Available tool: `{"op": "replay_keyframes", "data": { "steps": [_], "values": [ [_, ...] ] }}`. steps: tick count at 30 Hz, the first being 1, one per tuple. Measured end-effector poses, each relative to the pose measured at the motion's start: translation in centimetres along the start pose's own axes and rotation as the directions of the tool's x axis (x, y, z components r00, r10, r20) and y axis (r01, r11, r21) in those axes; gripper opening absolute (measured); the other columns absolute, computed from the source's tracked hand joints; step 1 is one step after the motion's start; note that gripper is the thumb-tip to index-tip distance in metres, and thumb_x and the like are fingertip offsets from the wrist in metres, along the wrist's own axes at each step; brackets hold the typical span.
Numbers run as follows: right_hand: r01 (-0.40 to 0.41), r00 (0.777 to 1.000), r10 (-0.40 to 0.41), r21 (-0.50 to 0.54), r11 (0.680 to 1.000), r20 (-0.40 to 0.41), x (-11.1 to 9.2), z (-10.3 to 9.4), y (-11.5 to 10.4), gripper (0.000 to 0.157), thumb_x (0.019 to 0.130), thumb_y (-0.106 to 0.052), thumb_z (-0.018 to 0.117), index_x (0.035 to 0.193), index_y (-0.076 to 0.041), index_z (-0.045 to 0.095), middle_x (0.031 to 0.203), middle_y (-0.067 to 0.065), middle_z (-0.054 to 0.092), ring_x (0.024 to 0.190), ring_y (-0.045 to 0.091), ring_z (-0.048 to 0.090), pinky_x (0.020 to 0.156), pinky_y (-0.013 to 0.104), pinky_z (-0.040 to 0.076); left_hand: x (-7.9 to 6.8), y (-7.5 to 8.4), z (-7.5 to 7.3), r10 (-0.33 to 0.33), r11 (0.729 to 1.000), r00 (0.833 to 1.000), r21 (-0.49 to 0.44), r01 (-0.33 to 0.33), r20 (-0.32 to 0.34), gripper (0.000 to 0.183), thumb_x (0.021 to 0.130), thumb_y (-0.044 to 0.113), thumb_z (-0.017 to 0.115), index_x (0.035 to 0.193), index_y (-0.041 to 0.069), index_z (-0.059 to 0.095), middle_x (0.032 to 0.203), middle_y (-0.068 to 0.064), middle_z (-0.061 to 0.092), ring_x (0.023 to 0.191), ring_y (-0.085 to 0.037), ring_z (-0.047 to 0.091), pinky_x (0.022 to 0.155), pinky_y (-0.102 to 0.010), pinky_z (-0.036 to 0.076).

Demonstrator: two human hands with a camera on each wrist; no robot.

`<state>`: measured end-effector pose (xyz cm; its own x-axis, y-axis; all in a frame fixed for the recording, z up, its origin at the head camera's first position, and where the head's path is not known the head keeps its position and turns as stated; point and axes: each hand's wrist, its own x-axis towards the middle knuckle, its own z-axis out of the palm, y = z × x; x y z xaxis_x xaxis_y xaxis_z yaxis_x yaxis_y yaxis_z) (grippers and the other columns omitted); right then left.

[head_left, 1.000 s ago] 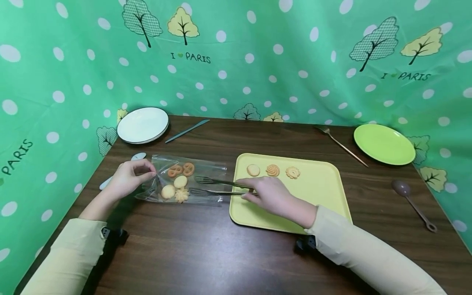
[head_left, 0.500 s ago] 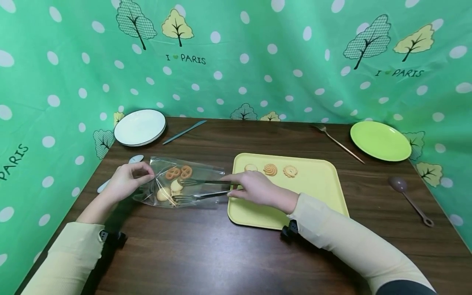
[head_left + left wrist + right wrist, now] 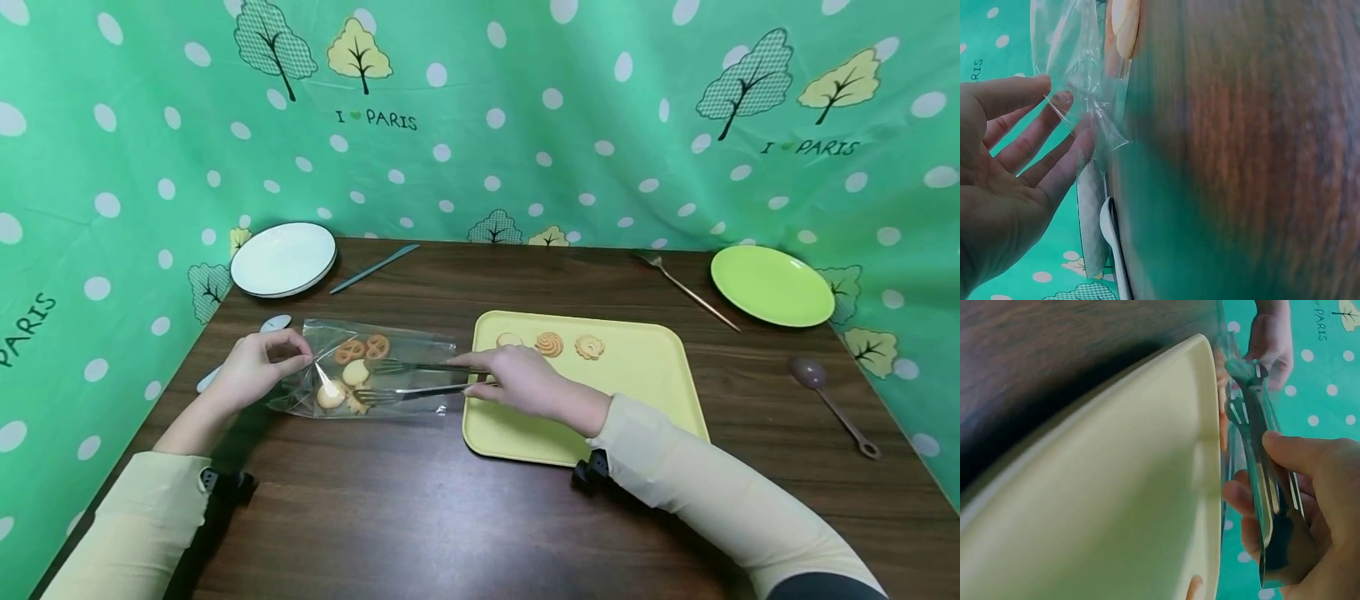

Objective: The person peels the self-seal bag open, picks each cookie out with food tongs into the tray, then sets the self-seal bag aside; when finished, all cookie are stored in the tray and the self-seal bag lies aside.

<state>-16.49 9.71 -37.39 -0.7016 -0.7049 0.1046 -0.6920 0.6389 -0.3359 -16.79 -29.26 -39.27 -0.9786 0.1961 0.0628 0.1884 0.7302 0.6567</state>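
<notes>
In the head view my left hand (image 3: 258,367) pinches the gathered edge of a clear plastic bag (image 3: 420,346) lying on the table. Inside the bag are pretzel-shaped cookies (image 3: 377,346), round cookies (image 3: 331,394) and a flower-shaped cookie (image 3: 358,402). My right hand (image 3: 528,383) holds metal serving tongs (image 3: 431,390), reaching in from the bag's right end. The tongs' forked tips are spread apart, one by a round cookie, the other over the flower-shaped one. In the right wrist view, the thumb and fingers hold the tongs (image 3: 1272,500) beyond the tray's edge.
A yellow tray (image 3: 622,408) under my right forearm holds three cookies, including a swirl cookie (image 3: 550,344). White plates (image 3: 283,258), a blue knife (image 3: 375,268), a fork (image 3: 693,292), a green plate (image 3: 772,285) and a brown spoon (image 3: 832,404) lie around. A white spoon (image 3: 276,323) is partly behind my left hand.
My right hand has moved left, bringing the tongs deeper into the bag. The tongs spread wider, then narrowed slightly. The flower-shaped cookie shifted a little. My left hand stays at the bag's edge.
</notes>
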Motion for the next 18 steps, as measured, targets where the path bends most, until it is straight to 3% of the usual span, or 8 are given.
{"op": "replay_keyframes", "data": {
  "steps": [4, 10, 18],
  "values": [
    [0.012, 0.999, -0.012, 0.002, 1.000, 0.036, 0.4, 0.6, -0.4, 0.045, 0.089, -0.036, 0.065, 0.132, -0.023, 0.056, 0.058, -0.011, 0.053, 0.048, 0.002, 0.043, 0.050, 0.025, 0.035, 0.0, 0.1, 0.2, 0.006, 1.000, 1.000, -0.010, -0.006, 0.010, 0.010, 0.089, 0.021, 0.068, 0.090, 0.011, 0.067, 0.091, -0.003, 0.067, 0.088, -0.015, 0.062, 0.071, -0.023, 0.048],
    [0.016, 1.000, -0.016, -0.022, 1.000, 0.023, 0.3, 0.5, -0.8, 0.041, 0.090, -0.033, 0.065, 0.129, -0.023, 0.059, 0.085, -0.004, 0.070, 0.050, 0.005, 0.044, 0.045, 0.026, 0.032, 0.1, 0.1, 0.2, 0.005, 1.000, 1.000, -0.009, -0.005, 0.003, 0.007, 0.089, 0.019, 0.068, 0.088, 0.012, 0.067, 0.090, -0.003, 0.066, 0.089, -0.015, 0.061, 0.071, -0.023, 0.048],
    [-0.015, 1.000, 0.016, -0.038, 0.999, 0.005, -1.2, -0.6, 0.3, 0.041, 0.090, -0.032, 0.065, 0.129, -0.023, 0.059, 0.097, -0.004, 0.071, 0.053, 0.006, 0.041, 0.046, 0.026, 0.033, 0.1, -0.1, 0.1, -0.006, 1.000, 1.000, -0.018, 0.006, 0.004, 0.005, 0.088, 0.018, 0.068, 0.089, 0.013, 0.067, 0.092, -0.005, 0.067, 0.085, -0.013, 0.062, 0.068, -0.024, 0.049]
  ]
}}
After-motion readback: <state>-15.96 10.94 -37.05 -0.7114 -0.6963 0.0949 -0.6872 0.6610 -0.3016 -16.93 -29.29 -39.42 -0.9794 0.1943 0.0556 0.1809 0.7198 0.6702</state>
